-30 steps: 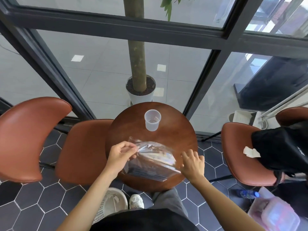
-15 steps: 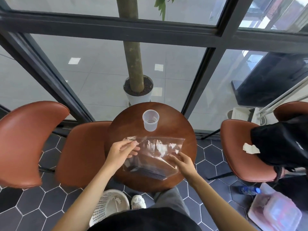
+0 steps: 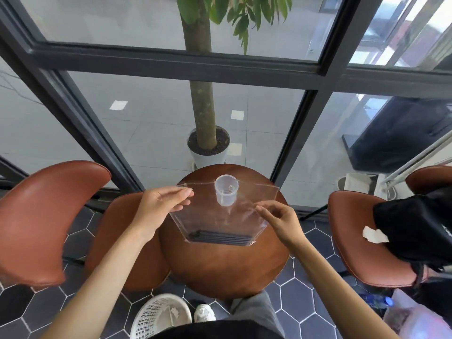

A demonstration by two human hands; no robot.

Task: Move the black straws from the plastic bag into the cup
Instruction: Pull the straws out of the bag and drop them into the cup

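Starting at the far left, a brown curved chair [image 3: 46,216] stands on the dark hexagon-tiled floor [image 3: 31,311], with a second brown chair seat [image 3: 115,238] tucked just beside the round wooden table [image 3: 227,272]. Below them, near the person's knees, sits a white mesh basket [image 3: 159,316].

The left hand [image 3: 159,206] reaches in over the table's left edge, its fingers closed in a pinch on the upper left edge of the clear plastic bag [image 3: 210,216]. The bag is held up and spread wide between both hands, its top edge stretched level and its lower corners angling inward. The black straws [image 3: 222,238] lie in a flat bundle along the bottom of the bag, running left to right, all inside it.

Seen through the clear film, the cup [image 3: 226,193] stands upright on the far part of the table, behind the upper middle of the bag; it is translucent and holds no straws. Beyond the table and the dark window frame, a potted tree [image 3: 208,143] stands on pale tiles.

The right hand [image 3: 278,221] grips the bag's right side below its upper corner, thumb and fingertips pinched on the plastic.

Further right, another brown chair [image 3: 352,241] carries a white crumpled scrap [image 3: 374,234] and a black bag [image 3: 415,228].
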